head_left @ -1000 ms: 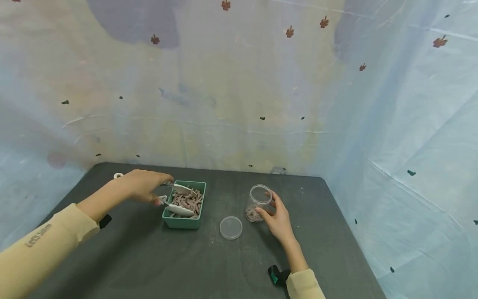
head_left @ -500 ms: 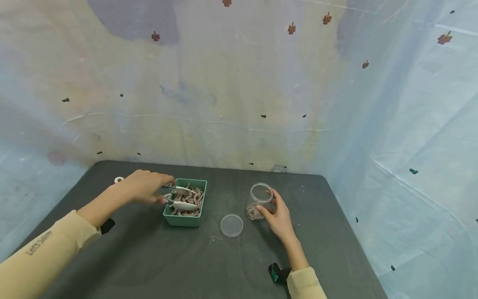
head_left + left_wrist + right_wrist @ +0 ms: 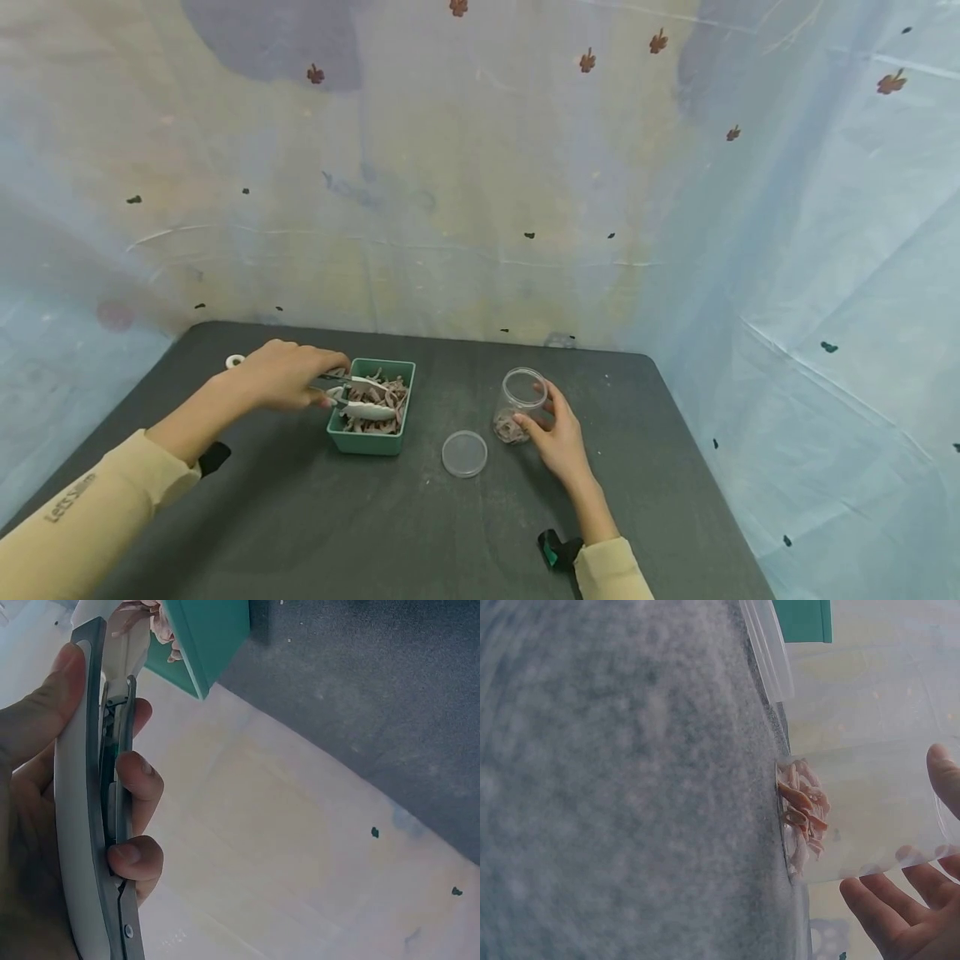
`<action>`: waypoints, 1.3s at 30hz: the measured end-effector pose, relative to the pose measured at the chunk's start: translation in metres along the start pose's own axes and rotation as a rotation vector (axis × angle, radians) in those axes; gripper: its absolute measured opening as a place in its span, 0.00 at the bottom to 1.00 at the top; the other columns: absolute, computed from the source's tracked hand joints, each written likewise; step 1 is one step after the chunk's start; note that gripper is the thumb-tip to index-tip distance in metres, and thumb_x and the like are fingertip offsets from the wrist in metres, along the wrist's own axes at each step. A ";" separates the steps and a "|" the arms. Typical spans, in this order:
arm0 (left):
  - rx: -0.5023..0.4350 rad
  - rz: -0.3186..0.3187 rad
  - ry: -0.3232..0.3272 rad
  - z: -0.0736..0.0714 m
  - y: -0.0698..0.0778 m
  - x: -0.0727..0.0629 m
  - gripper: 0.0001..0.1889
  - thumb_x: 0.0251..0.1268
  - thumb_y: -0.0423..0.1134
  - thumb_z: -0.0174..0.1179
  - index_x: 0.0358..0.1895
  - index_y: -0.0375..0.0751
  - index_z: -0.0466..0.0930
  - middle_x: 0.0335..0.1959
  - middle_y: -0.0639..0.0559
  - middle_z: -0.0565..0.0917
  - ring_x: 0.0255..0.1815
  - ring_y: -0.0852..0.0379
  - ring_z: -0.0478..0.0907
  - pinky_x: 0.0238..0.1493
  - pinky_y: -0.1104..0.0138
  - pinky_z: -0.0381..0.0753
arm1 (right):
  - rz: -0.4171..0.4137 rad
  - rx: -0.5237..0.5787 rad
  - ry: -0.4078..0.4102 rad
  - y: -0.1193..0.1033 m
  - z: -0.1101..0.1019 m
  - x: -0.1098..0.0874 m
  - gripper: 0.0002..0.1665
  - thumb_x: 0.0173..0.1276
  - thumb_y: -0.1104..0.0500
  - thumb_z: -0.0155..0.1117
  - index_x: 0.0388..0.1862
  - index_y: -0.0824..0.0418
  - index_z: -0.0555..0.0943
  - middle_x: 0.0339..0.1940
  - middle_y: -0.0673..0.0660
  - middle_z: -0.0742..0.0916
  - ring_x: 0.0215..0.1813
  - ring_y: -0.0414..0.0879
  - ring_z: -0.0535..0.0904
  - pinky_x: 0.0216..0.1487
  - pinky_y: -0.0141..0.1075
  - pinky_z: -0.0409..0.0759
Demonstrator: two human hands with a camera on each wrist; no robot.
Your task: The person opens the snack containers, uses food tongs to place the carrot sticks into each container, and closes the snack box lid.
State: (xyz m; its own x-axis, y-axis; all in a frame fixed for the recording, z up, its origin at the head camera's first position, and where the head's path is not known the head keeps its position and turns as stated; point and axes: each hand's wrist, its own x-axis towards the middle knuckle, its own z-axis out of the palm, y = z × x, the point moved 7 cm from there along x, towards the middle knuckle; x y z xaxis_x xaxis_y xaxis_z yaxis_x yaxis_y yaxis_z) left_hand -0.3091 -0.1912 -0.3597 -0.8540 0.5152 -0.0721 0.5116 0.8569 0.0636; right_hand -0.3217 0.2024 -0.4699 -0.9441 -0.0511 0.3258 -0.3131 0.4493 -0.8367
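Observation:
My left hand (image 3: 277,375) grips a pair of tongs (image 3: 369,412) with white tips, its thumb on one arm and fingers curled round the other in the left wrist view. Those tips lie apart among greyish-pink strips, which look like shredded meat (image 3: 375,427), in a green rectangular box (image 3: 367,446). To the right, my right hand (image 3: 562,442) holds a clear lidless jar (image 3: 517,404) upright on the table, thumb on one side and fingers on the other. Similar strips (image 3: 804,810) cover the jar's bottom in the right wrist view.
A clear round lid (image 3: 464,454) lies flat between the box and the jar. Behind my left wrist a small white ring-shaped thing (image 3: 235,361) is partly hidden. Plastic sheeting (image 3: 450,208) hangs behind the dark table (image 3: 420,533) and along its sides.
The near tip of the tongs has moved slightly toward the far one, so the tips stand closer together among the strips. My right hand and the jar stay in place.

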 end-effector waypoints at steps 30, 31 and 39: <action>-0.072 -0.066 0.110 -0.012 -0.019 -0.028 0.26 0.64 0.54 0.73 0.63 0.53 0.80 0.53 0.51 0.87 0.26 0.64 0.74 0.24 0.64 0.71 | 0.005 0.015 -0.007 -0.001 0.001 -0.003 0.48 0.67 0.53 0.77 0.81 0.58 0.63 0.74 0.61 0.76 0.72 0.62 0.75 0.63 0.51 0.81; -0.070 -0.069 0.111 -0.014 -0.020 -0.028 0.26 0.64 0.55 0.73 0.63 0.53 0.80 0.52 0.52 0.87 0.27 0.64 0.75 0.24 0.64 0.71 | 0.005 0.012 -0.006 -0.001 0.001 -0.003 0.48 0.67 0.53 0.77 0.81 0.58 0.63 0.74 0.61 0.76 0.72 0.62 0.75 0.63 0.51 0.81; -0.064 -0.094 0.132 -0.026 -0.025 -0.032 0.26 0.67 0.58 0.70 0.64 0.55 0.80 0.53 0.52 0.87 0.31 0.64 0.78 0.27 0.62 0.74 | -0.007 0.002 0.000 -0.002 0.000 -0.002 0.49 0.67 0.52 0.77 0.81 0.58 0.63 0.74 0.62 0.76 0.72 0.63 0.74 0.63 0.52 0.81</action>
State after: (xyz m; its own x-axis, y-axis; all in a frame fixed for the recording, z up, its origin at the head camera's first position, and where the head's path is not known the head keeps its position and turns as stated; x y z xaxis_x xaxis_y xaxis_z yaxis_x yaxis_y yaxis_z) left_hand -0.2968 -0.2298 -0.3328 -0.9048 0.4228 0.0503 0.4257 0.8960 0.1262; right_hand -0.3196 0.2014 -0.4692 -0.9418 -0.0543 0.3318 -0.3200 0.4474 -0.8352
